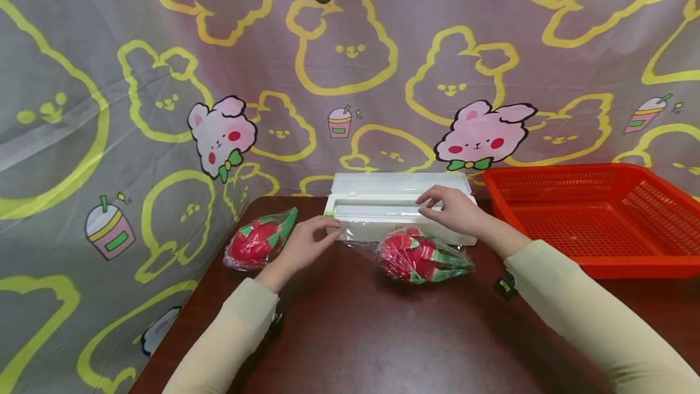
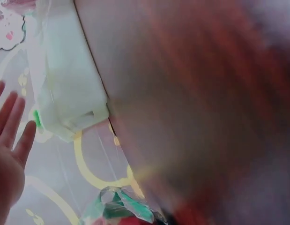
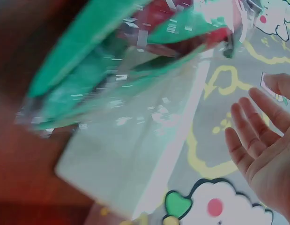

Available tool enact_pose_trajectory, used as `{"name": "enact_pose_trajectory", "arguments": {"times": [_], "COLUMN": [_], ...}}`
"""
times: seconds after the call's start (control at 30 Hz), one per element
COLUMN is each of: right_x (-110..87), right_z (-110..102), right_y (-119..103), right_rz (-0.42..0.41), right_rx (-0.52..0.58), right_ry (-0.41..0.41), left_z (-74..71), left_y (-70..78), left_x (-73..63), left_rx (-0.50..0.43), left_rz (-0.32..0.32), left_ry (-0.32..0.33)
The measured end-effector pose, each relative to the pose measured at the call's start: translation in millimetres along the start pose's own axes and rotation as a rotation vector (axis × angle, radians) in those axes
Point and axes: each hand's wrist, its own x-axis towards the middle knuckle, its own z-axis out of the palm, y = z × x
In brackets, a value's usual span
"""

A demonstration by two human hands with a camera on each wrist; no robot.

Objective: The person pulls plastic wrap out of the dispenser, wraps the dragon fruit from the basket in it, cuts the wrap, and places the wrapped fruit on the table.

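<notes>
At the table's (image 1: 350,333) back edge, the right hand (image 1: 456,210) rests with relaxed fingers on the white cling-film dispenser (image 1: 398,207), holding nothing. The left hand (image 1: 306,242), fingers straight, touches the dispenser's left end. A film-wrapped dragon fruit (image 1: 421,256) lies just in front of the dispenser, under a sheet of film.

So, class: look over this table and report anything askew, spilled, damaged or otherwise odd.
Nothing stands out. The white cling-film dispenser box sits square at the table's back edge, two film-wrapped red-and-green dragon fruits lie intact, and the red plastic basket sits level. Both hands hover open at the box.
</notes>
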Motion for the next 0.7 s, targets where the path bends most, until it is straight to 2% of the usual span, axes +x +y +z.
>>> {"name": "enact_pose_trajectory", "arguments": {"times": [0.07,0.17,0.33,0.47,0.57,0.7], "right_x": [13.2,33.2,64.2,84.1,96.4,109.6], "right_z": [1.0,4.4,13.1,19.9,24.9,31.5], "right_y": [-5.3,-12.3,-19.1,-26.7,-33.9,-40.1], "right_rz": [-0.047,-0.111,-0.149,-0.179,-0.221,-0.261], "right_rx": [-0.002,-0.004,-0.02,-0.015,-0.021,-0.04], "right_ry": [-0.015,-0.041,-0.112,-0.181,-0.213,-0.24], "left_z": [-1.3,-2.4,-0.9,2.6,4.2,6.2], "left_y": [-3.9,-10.0,-20.4,-28.2,-33.4,-40.3], "left_x": [4.0,11.0,21.6,26.7,29.0,33.5], "left_rx": [-0.001,-0.017,-0.041,-0.032,-0.014,0.044], "left_rz": [-0.016,-0.087,-0.244,-0.327,-0.33,-0.282], "left_ry": [0.064,0.092,0.023,-0.047,-0.064,-0.048]}}
